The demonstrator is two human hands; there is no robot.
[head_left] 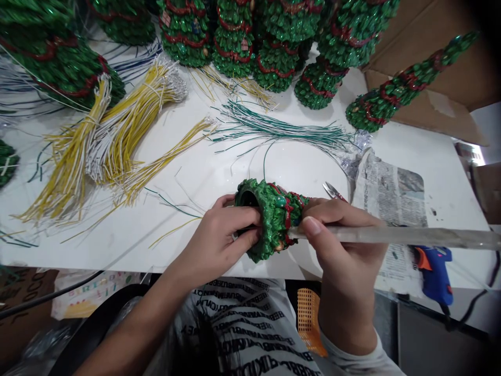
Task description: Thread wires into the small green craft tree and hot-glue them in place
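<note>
A small green Christmas tree figurine (pixel 274 222) with red garlands lies on its side, its hollow base facing left. My left hand (pixel 223 237) has thumb and index finger closed together inside that opening, so their tips are hidden. Thin green and yellow wires (pixel 176 214) trail out to the left from behind this hand. Between the thumb and fingers of my right hand (pixel 344 240) is a long translucent glue stick (pixel 422 237). Its left end touches the tree's side, and its other end runs out of view. The right fingers also reach the tree's narrow end.
Several larger tree figurines (pixel 235 47) stand along the back. Yellow-white wire bundles (pixel 125 125) lie at left, green-white wires (pixel 274 128) mid-table. Scissors (pixel 332 191), newspaper (pixel 391 198) and a blue glue gun (pixel 435 274) are at right. An orange basket (pixel 307 313) sits below the table edge.
</note>
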